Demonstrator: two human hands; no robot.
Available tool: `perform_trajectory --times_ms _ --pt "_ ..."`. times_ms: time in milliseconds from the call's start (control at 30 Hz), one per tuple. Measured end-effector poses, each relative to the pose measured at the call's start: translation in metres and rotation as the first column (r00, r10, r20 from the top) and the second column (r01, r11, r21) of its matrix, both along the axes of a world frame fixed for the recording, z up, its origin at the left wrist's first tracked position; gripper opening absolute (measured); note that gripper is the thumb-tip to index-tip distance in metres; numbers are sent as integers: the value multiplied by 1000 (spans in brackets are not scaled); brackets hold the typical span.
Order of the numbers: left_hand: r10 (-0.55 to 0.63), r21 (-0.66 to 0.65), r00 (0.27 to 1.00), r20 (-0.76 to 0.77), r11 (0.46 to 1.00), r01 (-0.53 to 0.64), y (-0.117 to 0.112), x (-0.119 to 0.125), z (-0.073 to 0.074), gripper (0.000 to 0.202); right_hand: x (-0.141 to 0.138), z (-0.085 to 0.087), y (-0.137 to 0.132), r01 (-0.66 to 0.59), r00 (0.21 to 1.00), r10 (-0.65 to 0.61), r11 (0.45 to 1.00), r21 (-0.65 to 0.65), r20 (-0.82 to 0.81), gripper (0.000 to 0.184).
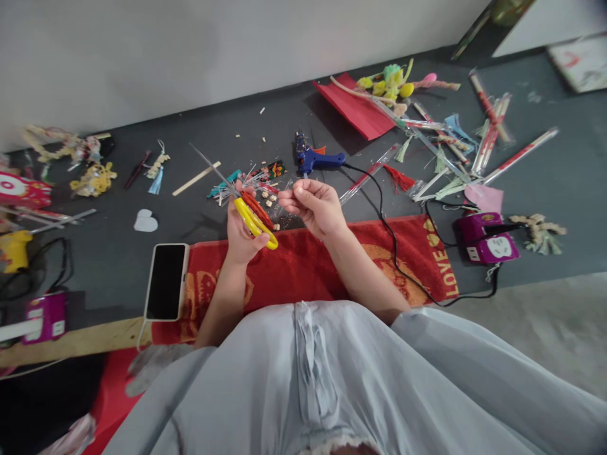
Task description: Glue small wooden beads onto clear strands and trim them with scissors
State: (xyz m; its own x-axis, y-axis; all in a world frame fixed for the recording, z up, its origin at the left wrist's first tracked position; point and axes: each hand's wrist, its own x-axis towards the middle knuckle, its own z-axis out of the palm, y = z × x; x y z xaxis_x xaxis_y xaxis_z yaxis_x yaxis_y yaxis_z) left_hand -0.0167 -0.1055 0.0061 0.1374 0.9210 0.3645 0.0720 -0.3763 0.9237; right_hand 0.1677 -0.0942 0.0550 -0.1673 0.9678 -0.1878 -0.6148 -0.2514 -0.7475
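Note:
My left hand [241,230] is closed on a pair of scissors [256,222] with yellow and red handles, its blades pointing up and to the left. To its right, my right hand [318,205] has thumb and forefinger pinched together; what lies between them, if anything, is too small to make out. Just beyond the hands is a pile of thin sticks and coloured scraps [251,183], with small pale wooden pieces [270,201] close by. A blue glue gun [320,159] lies past my right fingertips, its black cable running off to the right.
A red towel [303,259] covers the table's near edge, with a phone [165,282] at its left end. Right of it stands a purple power socket [488,239]. Wrapped sticks [490,136], tassels and red paper [355,104] are spread at the back right.

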Motion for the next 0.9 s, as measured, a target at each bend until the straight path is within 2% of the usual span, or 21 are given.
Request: perform_trajectory --times_ms 200,567,733,900 --pt "-6 27 1000 3 1000 6 1 1 -1 94 -1 0 3 -32 999 31 998 -63 -25 25" --pt "-4 50 999 -53 999 7 0 0 2 96 0 -1 1 -37 999 37 999 -19 14 21" --pt "-30 42 996 -86 999 34 0 1 0 96 -5 -6 -1 -32 983 23 998 47 180 39" --pt "-25 39 992 -124 999 30 0 1 -3 99 -11 -6 -6 -94 898 56 993 66 437 38"
